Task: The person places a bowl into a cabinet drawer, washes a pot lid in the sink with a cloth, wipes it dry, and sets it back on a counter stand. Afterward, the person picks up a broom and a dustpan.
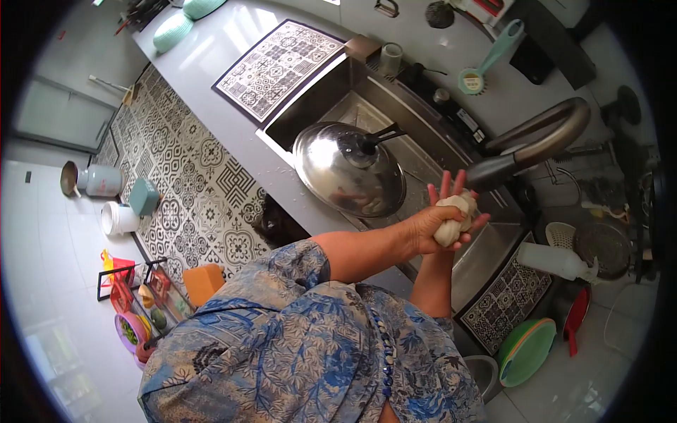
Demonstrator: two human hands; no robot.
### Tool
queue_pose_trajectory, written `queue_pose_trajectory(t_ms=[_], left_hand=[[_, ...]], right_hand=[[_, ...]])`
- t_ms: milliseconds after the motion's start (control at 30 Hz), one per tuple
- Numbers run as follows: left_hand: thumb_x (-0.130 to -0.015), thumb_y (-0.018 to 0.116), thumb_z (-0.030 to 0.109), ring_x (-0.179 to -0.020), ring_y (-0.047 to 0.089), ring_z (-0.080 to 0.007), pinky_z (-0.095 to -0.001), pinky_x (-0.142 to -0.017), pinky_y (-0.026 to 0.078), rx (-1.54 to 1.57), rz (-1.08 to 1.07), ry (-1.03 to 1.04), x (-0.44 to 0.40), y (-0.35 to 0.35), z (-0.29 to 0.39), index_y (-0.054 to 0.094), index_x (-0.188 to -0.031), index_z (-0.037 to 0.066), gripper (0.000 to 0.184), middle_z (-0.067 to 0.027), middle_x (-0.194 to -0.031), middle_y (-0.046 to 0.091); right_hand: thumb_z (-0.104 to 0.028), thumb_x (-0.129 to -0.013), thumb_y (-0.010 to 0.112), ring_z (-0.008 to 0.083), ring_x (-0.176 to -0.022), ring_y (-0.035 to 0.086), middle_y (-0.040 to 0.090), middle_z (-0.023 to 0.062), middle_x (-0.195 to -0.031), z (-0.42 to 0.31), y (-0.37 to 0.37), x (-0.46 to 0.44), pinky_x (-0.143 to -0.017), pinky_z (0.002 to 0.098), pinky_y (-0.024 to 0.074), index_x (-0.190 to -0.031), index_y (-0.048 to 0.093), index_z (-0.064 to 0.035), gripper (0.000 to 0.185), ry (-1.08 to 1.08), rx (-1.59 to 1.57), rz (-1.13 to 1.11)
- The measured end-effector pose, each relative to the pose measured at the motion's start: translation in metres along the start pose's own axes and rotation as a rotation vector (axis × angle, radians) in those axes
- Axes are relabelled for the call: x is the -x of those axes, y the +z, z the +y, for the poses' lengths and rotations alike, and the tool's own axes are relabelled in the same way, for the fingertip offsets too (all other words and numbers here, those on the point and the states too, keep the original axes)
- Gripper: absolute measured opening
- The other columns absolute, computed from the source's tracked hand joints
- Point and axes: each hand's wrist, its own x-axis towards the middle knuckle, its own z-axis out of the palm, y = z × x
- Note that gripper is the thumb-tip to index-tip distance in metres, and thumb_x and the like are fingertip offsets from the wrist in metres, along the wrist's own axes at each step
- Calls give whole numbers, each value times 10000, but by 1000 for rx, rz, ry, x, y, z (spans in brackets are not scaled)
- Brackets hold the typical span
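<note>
Over the sink (pixel 458 276), my left hand (pixel 425 229) reaches across and is closed on a pale lump of dough (pixel 453 222), its thumb over the near side. Beneath and behind the lump, my right hand (pixel 448 185) is open with fingers spread, the palm against it and partly hidden. Whether the lump is really dough or something softer is hard to make out. Left of my hands, a shiny metal lid (pixel 342 185) with a black handle rests tilted at the sink. A curved faucet (pixel 539 151) stands just right of my hands.
A patterned mat (pixel 282 67) lies on the counter left of the sink, and another mat (pixel 504 303) on the right. Beyond it are a white bottle (pixel 550 259), green basins (pixel 525 352) and a red-handled pan (pixel 577 317). A teal brush (pixel 493 56) lies behind the sink.
</note>
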Motion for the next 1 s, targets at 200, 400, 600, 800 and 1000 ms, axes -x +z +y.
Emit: queue_pose_trajectory(t_ms=[200, 400, 600, 800, 1000], left_hand=[[-699, 604, 137, -638, 572, -219, -305, -421, 452, -382, 309, -179, 1, 7, 7, 487, -1030, 198, 356, -76, -946, 538], [-575, 669, 95, -515, 537, -206, -317, -359, 389, -622, 245, -240, -16, -6, 18, 535, -868, 65, 324, -70, -676, 543], [-653, 618, 136, -635, 601, -254, -345, -484, 465, -2048, -121, 217, -61, -62, 11, 572, -870, 41, 241, -94, -741, 584], [-717, 596, 195, -822, 591, -345, -451, -658, 471, -2076, 575, 325, -41, -46, 0, 512, -1035, 29, 369, -180, -865, 590], [-689, 634, 154, -623, 603, -304, -380, -565, 483, -2089, 568, 373, -55, -70, -1, 519, -1027, 38, 376, -149, -776, 593]], right_hand=[[-453, -844, 482, 226, -950, 522, 536, 44, -954, -27, 12, -9, -842, 476, 433, -963, 487, -107, 367, 231, 213, -3], [-249, -780, 610, 83, -594, 500, 529, -9, -663, -51, 11, -34, -550, 239, 411, -778, 587, -41, 209, 388, 1023, 338], [-107, -792, 601, 63, -544, 460, 507, -5, -645, -38, 14, -47, -488, 226, 382, -907, 593, -18, 146, 308, 1382, 444], [-179, -770, 632, 82, -586, 488, 550, 20, -708, -31, -43, -46, -514, 233, 395, -980, 583, -26, 265, 184, 1517, 713], [-322, -773, 609, 226, -905, 541, 547, 92, -1020, -23, -23, -49, -758, 322, 435, -1116, 487, -33, 464, -46, 827, 906]])
